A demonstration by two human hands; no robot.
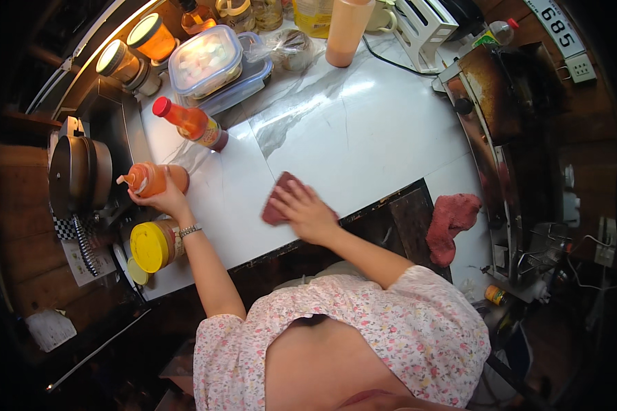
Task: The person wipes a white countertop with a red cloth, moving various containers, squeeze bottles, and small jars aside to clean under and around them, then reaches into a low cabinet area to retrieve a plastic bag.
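My left hand [168, 202] is closed around an orange squeeze bottle [151, 178] with a nozzle cap, at the left side of the white marble-patterned counter [391, 138]. Under my right hand [308, 213] a folded dark red cloth [276, 205] lies flat against the counter near its front edge. A sauce bottle [191, 122] with a red cap stands beyond my left hand. Just below that hand is a jar [150, 247] with a yellow lid, close to my wrist.
Clear food containers [205, 61] with lids, a bagged item [292, 49] and a tall squeeze bottle [348, 33] line the back. A white slotted rack [424, 36] stands back right. Another red cloth [450, 226] hangs over the right edge, by a metal appliance [486, 108]. Pans [72, 177] hang left.
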